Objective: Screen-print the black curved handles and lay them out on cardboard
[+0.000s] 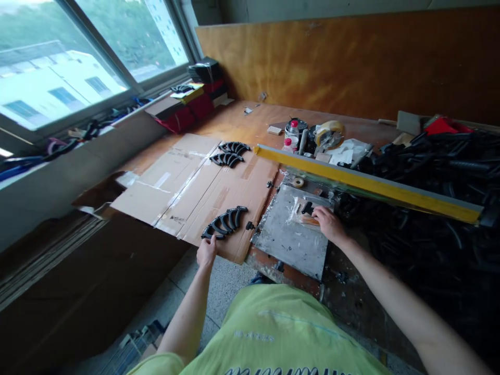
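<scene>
At eleven o'clock, pinching a curved black piece (219,237) by its end with left hand (206,252), seemingly to align it; at one o'clock, bunching right hand's (330,223) fingers beside small black part (307,208), grip unclear, on flat metal plate (279,224), likely for support.

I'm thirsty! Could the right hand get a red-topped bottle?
Probably, with a stretch: the yellow bar lies between the right hand and the bottles, but looks low enough to reach over.
</scene>
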Available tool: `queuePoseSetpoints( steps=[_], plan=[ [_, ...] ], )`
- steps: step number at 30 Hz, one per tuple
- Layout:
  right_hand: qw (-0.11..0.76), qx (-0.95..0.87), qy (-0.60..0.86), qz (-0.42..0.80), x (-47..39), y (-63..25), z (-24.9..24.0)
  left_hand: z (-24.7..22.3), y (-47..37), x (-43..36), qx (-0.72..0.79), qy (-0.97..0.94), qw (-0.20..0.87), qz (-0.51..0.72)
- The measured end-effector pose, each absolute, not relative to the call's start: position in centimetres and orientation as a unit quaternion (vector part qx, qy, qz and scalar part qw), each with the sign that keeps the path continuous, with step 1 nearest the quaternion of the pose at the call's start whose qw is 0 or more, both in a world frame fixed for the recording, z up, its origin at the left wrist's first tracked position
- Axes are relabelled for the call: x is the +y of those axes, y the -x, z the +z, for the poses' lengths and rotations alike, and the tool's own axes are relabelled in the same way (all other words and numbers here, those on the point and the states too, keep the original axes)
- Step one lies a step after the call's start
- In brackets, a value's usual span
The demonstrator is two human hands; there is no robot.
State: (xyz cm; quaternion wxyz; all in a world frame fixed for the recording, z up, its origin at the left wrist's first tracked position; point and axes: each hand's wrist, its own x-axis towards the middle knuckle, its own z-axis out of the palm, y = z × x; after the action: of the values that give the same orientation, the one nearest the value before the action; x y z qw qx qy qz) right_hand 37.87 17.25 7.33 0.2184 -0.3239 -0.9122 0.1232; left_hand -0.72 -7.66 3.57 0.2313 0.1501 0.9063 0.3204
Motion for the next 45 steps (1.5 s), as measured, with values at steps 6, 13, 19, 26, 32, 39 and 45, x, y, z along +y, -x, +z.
queuePoseSetpoints(
  steps=[6,13,19,26,32,39,45],
  plan=[
    [0.176,-0.929,0.317,0.069,16.8,-35.9,8.1,2.3,-2.7,-6.9,0.912,-0.249,0.085,0.315],
    [0.147,-0.934,0.242,0.217,13.8,-22.6,9.1,2.0,-2.5,-5.0,0.904,-0.340,0.092,0.240],
    [-0.007,-0.925,0.274,0.264,11.2,-10.4,5.5,2.8,-1.0,-3.5,0.916,-0.360,0.104,0.145],
    [-0.057,-0.896,0.350,0.267,10.6,-8.1,4.3,2.9,0.0,-2.7,0.918,-0.370,0.098,0.106],
    [-0.070,-0.853,0.376,0.356,10.4,-7.4,4.9,3.7,-0.2,-1.9,0.917,-0.372,0.109,0.090],
    [-0.083,-0.842,0.368,0.386,10.7,-7.3,5.1,4.3,0.2,-1.5,0.912,-0.378,0.133,0.086],
    [-0.041,-0.814,0.410,0.409,10.6,-5.7,3.9,4.1,3.0,0.1,0.907,-0.398,0.112,0.080]
  ],
)
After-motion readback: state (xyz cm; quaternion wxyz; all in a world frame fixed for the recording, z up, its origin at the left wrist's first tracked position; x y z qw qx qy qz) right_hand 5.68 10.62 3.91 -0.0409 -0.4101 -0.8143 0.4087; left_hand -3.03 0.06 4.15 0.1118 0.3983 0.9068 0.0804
